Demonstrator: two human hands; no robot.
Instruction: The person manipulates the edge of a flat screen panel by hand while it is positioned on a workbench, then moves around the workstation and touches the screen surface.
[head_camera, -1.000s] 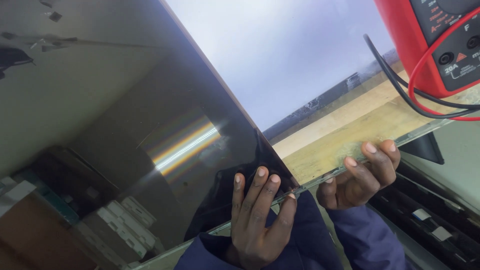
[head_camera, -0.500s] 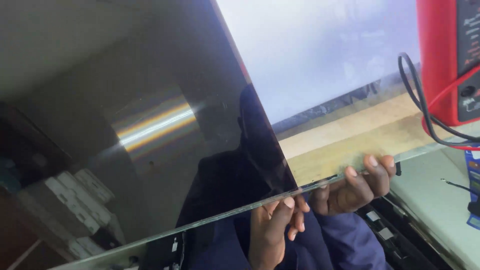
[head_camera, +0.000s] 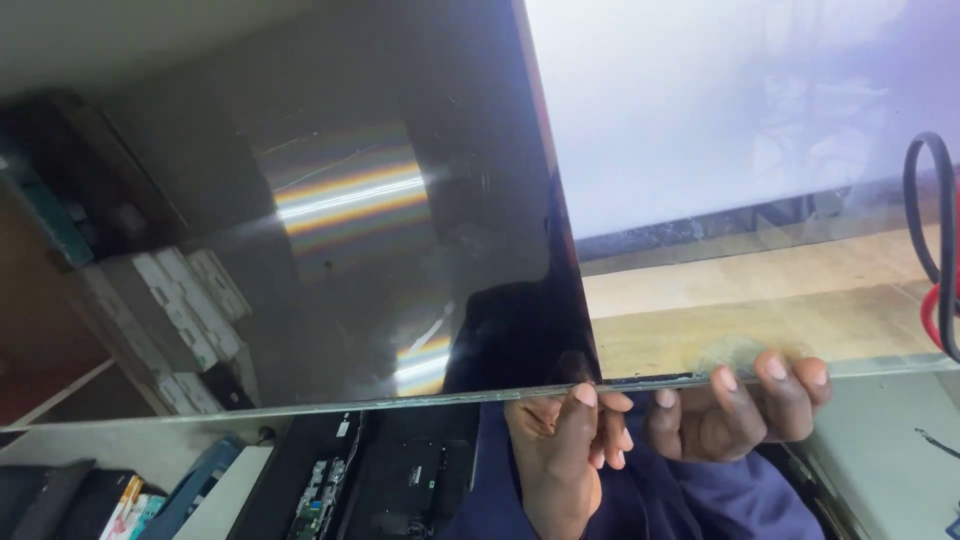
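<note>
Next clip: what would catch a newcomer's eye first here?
A large glossy dark panel fills most of the view, mirroring a rainbow streak of light at its centre. Both hands grip its near edge at lower right: the left hand and the right hand, fingers curled over the rim. Red and black cables hang at the far right.

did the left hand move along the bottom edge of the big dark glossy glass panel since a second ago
Yes. The left hand slid right along the dark glossy glass panel's bottom edge, closing up beside the right hand; earlier there was a clear gap between them.
</note>
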